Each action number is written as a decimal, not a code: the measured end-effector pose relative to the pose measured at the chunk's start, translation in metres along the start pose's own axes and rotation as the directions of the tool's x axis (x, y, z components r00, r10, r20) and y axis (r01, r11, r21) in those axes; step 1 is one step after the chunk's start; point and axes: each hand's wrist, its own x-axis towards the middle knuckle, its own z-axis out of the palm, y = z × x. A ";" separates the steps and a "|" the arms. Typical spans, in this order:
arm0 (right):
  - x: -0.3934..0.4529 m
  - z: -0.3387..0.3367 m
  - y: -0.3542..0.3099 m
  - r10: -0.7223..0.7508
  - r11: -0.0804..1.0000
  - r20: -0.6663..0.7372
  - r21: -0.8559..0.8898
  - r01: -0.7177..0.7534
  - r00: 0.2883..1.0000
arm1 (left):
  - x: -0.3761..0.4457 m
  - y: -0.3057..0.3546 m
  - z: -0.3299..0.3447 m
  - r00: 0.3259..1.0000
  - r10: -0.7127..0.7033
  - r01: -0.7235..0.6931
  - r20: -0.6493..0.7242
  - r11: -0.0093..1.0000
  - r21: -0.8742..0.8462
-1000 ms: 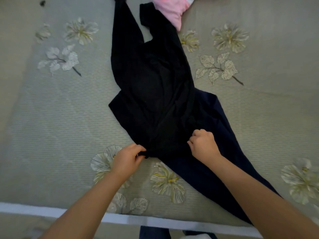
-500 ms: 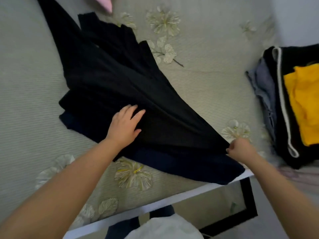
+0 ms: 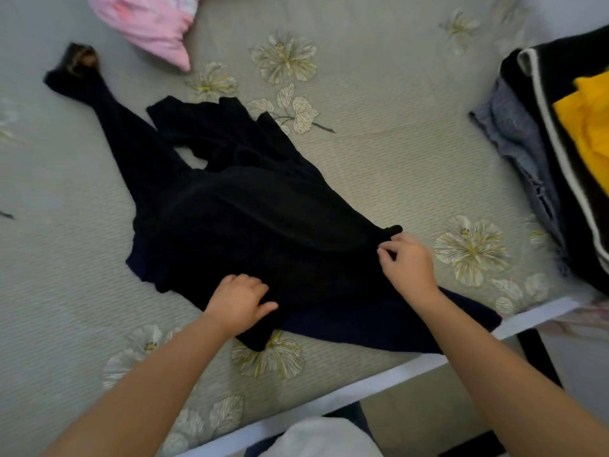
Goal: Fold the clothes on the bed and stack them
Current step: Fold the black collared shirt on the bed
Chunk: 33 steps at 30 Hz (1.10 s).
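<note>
Head view: left hand (image 3: 239,300) and right hand (image 3: 407,262) both pinch the black garment (image 3: 247,219) on the bed (image 3: 379,166); no legible writing.

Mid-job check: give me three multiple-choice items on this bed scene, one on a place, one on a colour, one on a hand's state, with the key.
1. Where is the pile of folded clothes?
A. right edge of the bed
B. beside the pink cloth
C. on the floor

2. What colour is the top item of that pile?
A. pink
B. yellow
C. white

3. What is the right hand doing?
A. lying flat and open
B. pinching the black garment
C. holding nothing, off the bed

Key: 1 A, the pile sits at frame right; 2 B, yellow fabric lies uppermost; 3 B, fingertips meet on the garment's edge.
</note>
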 end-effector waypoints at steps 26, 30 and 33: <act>0.091 0.014 -0.132 -0.196 0.860 0.272 -0.414 0.298 0.942 | -0.054 -0.094 -0.028 0.403 -0.891 0.395 0.207 -0.035 -0.918; 0.082 0.042 -0.178 -0.611 0.749 0.164 -0.196 0.633 0.774 | -0.042 -0.098 -0.003 0.447 -0.875 0.485 0.186 0.062 -0.872; 0.093 0.064 -0.221 -0.671 0.687 0.175 -0.219 0.693 0.721 | -0.032 -0.098 0.002 0.428 -0.889 0.501 0.163 0.083 -0.862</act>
